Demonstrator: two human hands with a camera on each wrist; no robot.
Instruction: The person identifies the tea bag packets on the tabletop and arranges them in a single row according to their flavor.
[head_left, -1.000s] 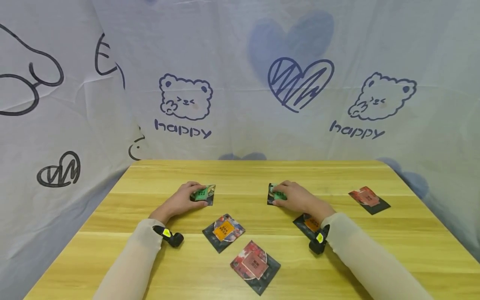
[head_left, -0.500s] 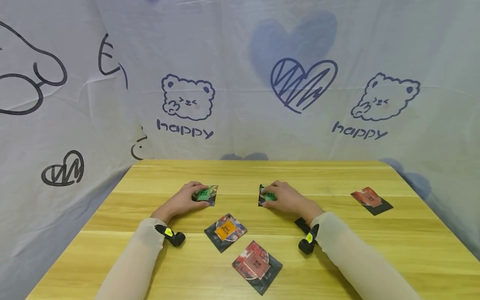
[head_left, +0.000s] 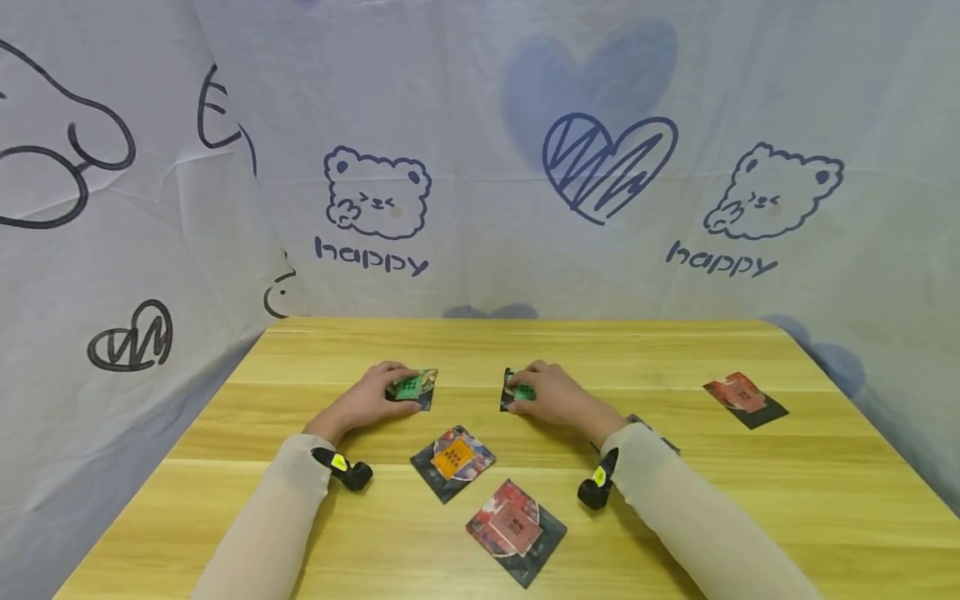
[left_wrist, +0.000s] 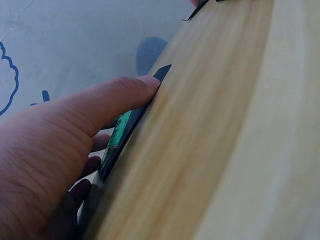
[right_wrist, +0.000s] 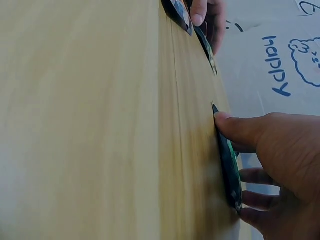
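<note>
My left hand (head_left: 363, 398) holds a flat sachet with a green label (head_left: 408, 387) on the table, thumb at its near edge and fingers on the far side. The thumb presses on its dark rim in the left wrist view, where the sachet (left_wrist: 119, 131) lies low on the wood. Across a short gap, my right hand (head_left: 555, 396) grips a second green-labelled sachet (head_left: 521, 388) by its edges. Seen from the right wrist, that sachet (right_wrist: 228, 167) sits between thumb and fingertips. Both hands cover parts of their sachets.
Nearer on the wooden table (head_left: 337, 542) lie an orange-labelled sachet (head_left: 452, 458) and a red-labelled sachet (head_left: 516, 529). Another red sachet (head_left: 746, 400) is at the right. The right sleeve (head_left: 675, 492) mostly hides one more sachet (head_left: 664, 441). A printed cloth (head_left: 480, 233) hangs behind.
My right hand has slid left with its green-labelled sachet, narrowing the gap to the other one. The right sleeve now covers most of the sachet beneath it. My left hand stays in place.
</note>
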